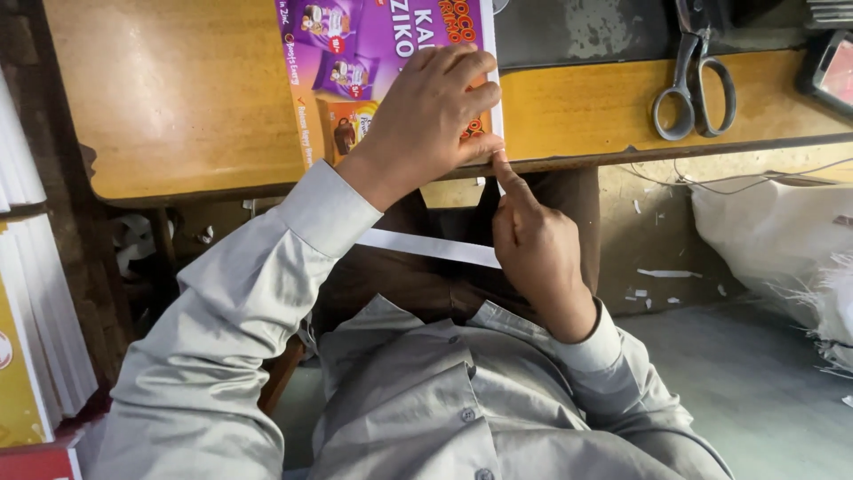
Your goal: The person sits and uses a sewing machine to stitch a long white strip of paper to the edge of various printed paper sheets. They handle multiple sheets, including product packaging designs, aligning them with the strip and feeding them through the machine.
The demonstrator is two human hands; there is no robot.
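on desk edge (577,111) | l hand (426,116) flat on purple sheet (391,36) | r hand (533,249) finger on edge | scissors (693,84) nr

A purple printed sheet (391,53) with a white border lies on the yellow wooden surface (178,98). It shows pictures of purple snack packets and one orange packet, with an orange strip along its left side. The sheet hangs over the surface's near edge, its white underside showing below. The left hand (435,111) lies flat on it. At the top right corner, a dark-framed screen (835,67) with a pinkish face rests on the surface.
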